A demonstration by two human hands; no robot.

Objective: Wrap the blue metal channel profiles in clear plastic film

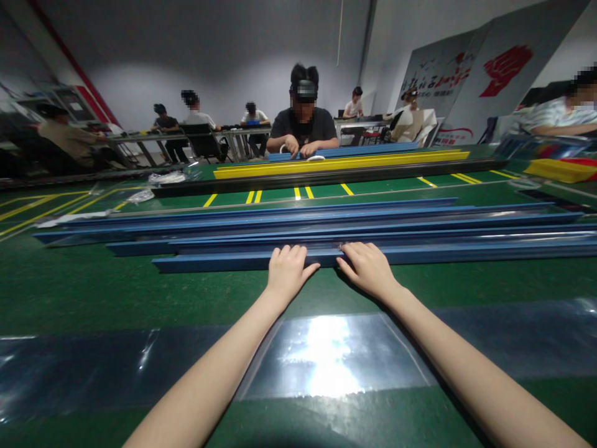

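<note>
Several long blue plastic channel strips (pixel 209 263) lie side by side across the green table in front of me. My left hand (pixel 286 267) rests on the nearest strip, its fingers bent over the upper edge and its thumb on the near side, pointing right. A short way to the right, my right hand (pixel 367 266) grips the same strip likewise, thumb pointing left. The fingertips of both hands are partly hidden behind the edge. Below my wrists, a long clear plastic film (pixel 275 361) lies flat on the table and reflects the light.
Across the green table (pixel 186 298), a person (pixel 303 118) handles a white ring-shaped item by more blue strips. A yellow strip (pixel 345 163) and a black strip (pixel 326 176) lie between us. Crumpled clear plastic (pixel 168 178) is at the left, yellow trays (pixel 557 170) at the right.
</note>
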